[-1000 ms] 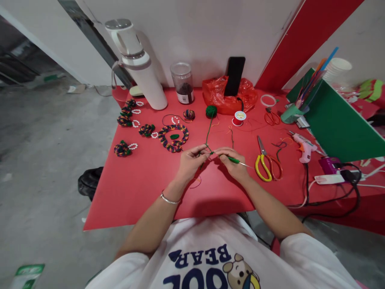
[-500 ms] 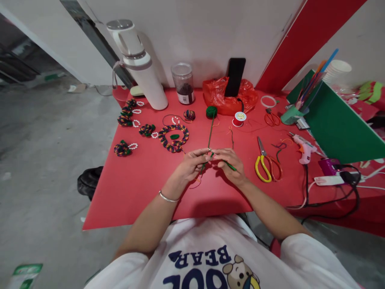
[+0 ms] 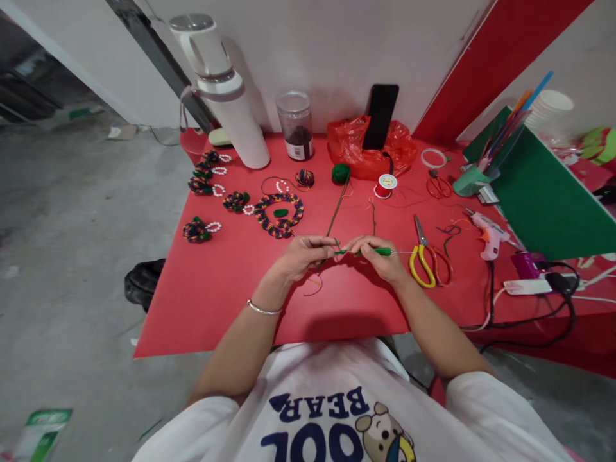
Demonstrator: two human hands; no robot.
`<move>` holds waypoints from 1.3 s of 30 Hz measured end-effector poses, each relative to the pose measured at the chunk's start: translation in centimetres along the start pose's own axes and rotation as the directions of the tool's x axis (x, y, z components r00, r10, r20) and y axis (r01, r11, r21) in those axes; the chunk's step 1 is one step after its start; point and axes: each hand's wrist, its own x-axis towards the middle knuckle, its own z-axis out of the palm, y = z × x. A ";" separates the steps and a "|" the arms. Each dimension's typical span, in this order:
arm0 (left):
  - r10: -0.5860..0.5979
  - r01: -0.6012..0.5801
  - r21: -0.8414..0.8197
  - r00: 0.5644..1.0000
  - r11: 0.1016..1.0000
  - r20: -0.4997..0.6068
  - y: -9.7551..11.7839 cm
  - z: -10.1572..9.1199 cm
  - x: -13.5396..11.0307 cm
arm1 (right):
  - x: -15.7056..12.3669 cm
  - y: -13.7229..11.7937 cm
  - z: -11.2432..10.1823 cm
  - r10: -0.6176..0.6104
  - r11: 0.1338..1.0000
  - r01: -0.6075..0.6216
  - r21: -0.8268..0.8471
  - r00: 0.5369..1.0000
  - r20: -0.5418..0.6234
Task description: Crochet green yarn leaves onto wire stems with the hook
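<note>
My right hand is closed round a crochet hook with a green handle, its thin metal shaft sticking out to the right. My left hand pinches a small piece of green crochet work at the hook's tip, with the fingertips of both hands almost touching. From there a green strand runs up to a dark green yarn ball. Left of my hands lies a multicoloured crocheted loop with a small green leaf-shaped piece inside it.
Crocheted flowers with white bead loops lie at the left. Scissors, a thread spool and a glue gun are at the right. A white thermos, a jar and a phone stand along the back.
My right hand has turned, so the crochet hook now lies level and points left instead of slanting. The yarn strand leans more to the left. The view has shifted slightly.
</note>
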 end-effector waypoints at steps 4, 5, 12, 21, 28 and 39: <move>0.021 -0.021 0.015 1.000 1.000 0.006 -0.1 -0.1 0.1 | -0.1 0.1 -0.2 0.022 0.999 -0.023 0.037 0.999 0.022; 0.021 -0.021 0.016 1.000 1.000 0.007 -0.2 -0.1 0.1 | -0.1 0.2 -0.2 0.032 0.998 -0.033 0.049 0.999 0.026; 0.019 -0.019 0.026 1.000 0.999 -0.009 -0.3 -0.2 0.1 | -0.1 -0.1 -0.7 0.071 0.996 -0.074 0.045 0.995 0.063; 0.033 -0.034 -0.025 0.998 0.999 -0.058 -0.6 0.3 0.2 | -0.2 -1.5 -0.6 0.066 0.997 -0.062 -0.039 0.993 0.103; 0.085 -0.083 0.038 0.995 0.996 -0.058 -0.6 0.2 0.2 | -0.2 -1.3 -0.6 0.031 0.991 -0.020 -0.135 0.996 0.081; 0.146 -0.132 0.111 0.982 0.985 -0.122 -0.9 0.5 0.3 | -0.2 -1.1 -0.1 -0.129 0.926 0.160 -0.342 0.985 0.112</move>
